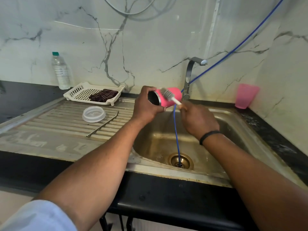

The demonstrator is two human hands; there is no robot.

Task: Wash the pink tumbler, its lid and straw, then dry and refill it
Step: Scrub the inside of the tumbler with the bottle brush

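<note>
While your left hand (146,105) grips the pink tumbler (168,97) near its open mouth, fingers and thumb curled round the steel rim, the tumbler lies on its side above the back left edge of the sink (233,124), mouth turned toward you and to the left, base pointing at the tap (191,74). Your right hand (198,119) is closed on the handle of a brush (168,95), and the bristled head lies against the tumbler's pink outer wall just behind the rim; the bristles are blurred. You wear a dark band (208,135) on that wrist.

Just past the hands, a thin blue hose (176,130) drops from near the tap, passes behind the tumbler and runs down into the drain (180,160) in the sink bottom. Whether water runs from the tap cannot be told.

To your left, on the ribbed steel drainboard (58,120), the clear lid (93,114) lies flat, and the metal straw (103,125) lies just beside it, slanting toward you, the two close but apart. Behind them a white slotted tray (75,92) holds a dark checked cloth (103,95). A clear water bottle (60,72) with a green cap stands upright against the marble wall behind the tray. On the black counter (275,140) to the right of the sink, a pink plastic cup (245,95) stands in the corner.
</note>
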